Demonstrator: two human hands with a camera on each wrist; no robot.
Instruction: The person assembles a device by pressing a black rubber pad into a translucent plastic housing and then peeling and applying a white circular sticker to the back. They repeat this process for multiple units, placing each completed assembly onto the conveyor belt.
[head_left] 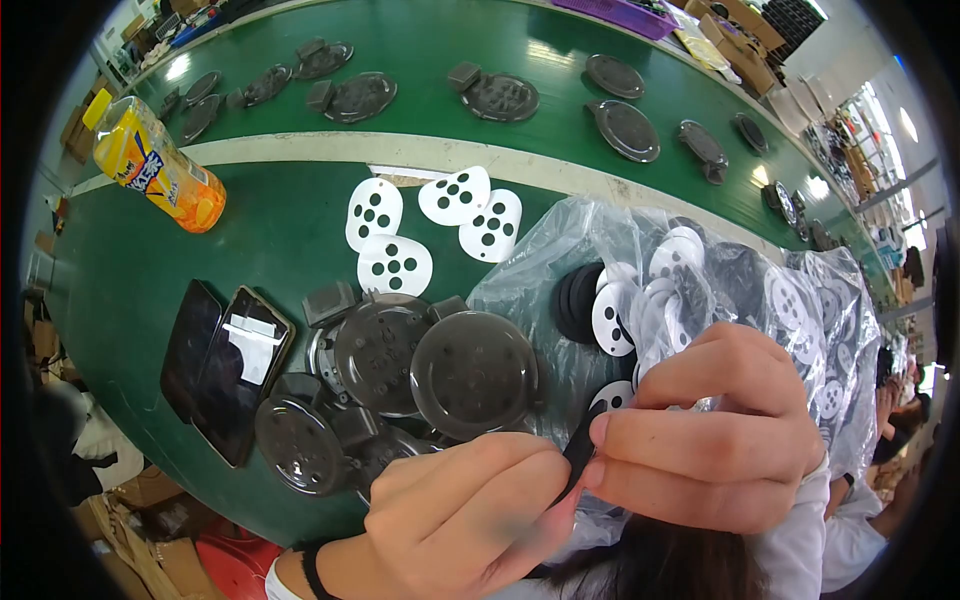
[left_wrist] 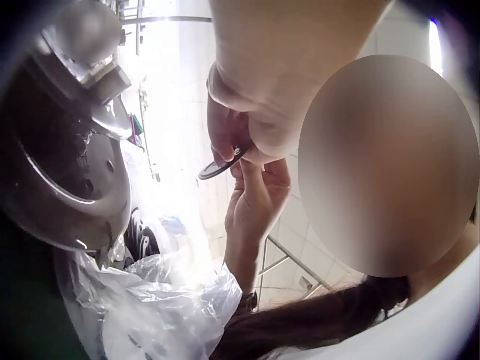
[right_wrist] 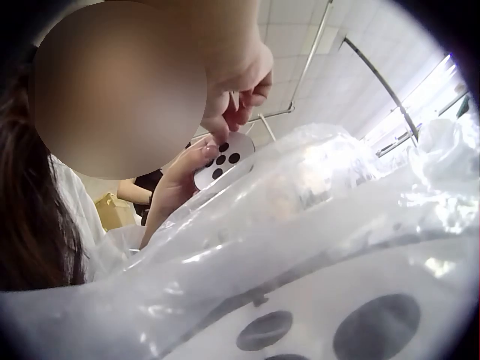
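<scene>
Both hands meet at the lower middle of the head view over a thin rounded pad (head_left: 581,452), seen there edge-on as a black strip. My left hand (head_left: 460,510) pinches its left side, and the fingertips of my right hand (head_left: 715,430) pinch its right edge. In the right wrist view the pad (right_wrist: 234,159) shows a white face with dark round spots. The left wrist view shows it as a thin dark disc (left_wrist: 217,169) between the fingers. Just beyond the left hand lie smoky, glossy round covers (head_left: 475,375), piled together.
A clear plastic bag (head_left: 530,255) of spotted pads spreads to the right. Several white spotted sheets (head_left: 395,266) lie behind the covers. Phones (head_left: 245,365) and a yellow drink bottle (head_left: 165,170) stand left. More covers sit on the green belt (head_left: 430,45) across the back.
</scene>
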